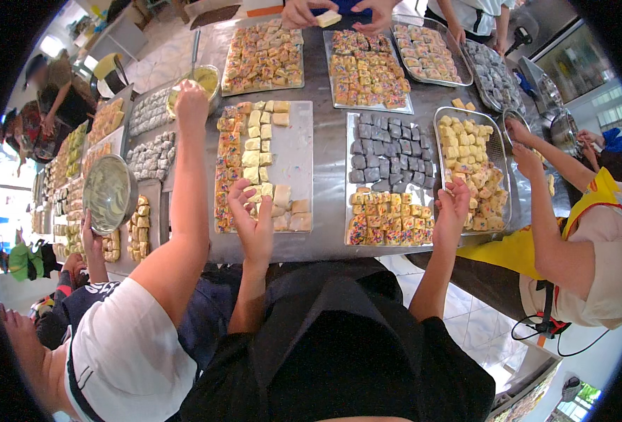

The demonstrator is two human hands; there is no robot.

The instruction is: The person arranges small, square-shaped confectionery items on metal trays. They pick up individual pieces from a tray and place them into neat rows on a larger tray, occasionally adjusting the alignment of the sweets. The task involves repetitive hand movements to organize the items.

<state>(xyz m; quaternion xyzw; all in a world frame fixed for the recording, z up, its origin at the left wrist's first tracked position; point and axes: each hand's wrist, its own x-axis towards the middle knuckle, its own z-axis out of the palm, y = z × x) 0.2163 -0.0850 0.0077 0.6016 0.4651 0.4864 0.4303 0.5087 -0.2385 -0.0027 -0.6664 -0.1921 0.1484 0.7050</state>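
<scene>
My left hand (250, 219), fingers apart and empty, hovers over the near part of a pale tray (298, 158). Sprinkle-topped pastry pieces (228, 153) line that tray's left side, beside a column of pieces coated in yellow cream (251, 158). Plain pieces (292, 213) sit at its near right corner. Over the right edge of another tray (390, 187), my right hand (450, 211) is loosely curled, with nothing visible in it. This tray carries dark grey pieces (392, 147) and, nearer me, sprinkled ones (390, 216). Right of that hand stands a wire basket (501, 158) of yellow pieces (461, 142).
At left, a co-worker's hand (191, 103) is over a bowl of yellow cream (205, 79); another hand holds up a metal bowl (109, 192). Opposite, a person's hands (337, 16) hold a pale piece. A co-worker's arms (532, 153) reach in from the right. More filled trays (263, 87) stand beyond.
</scene>
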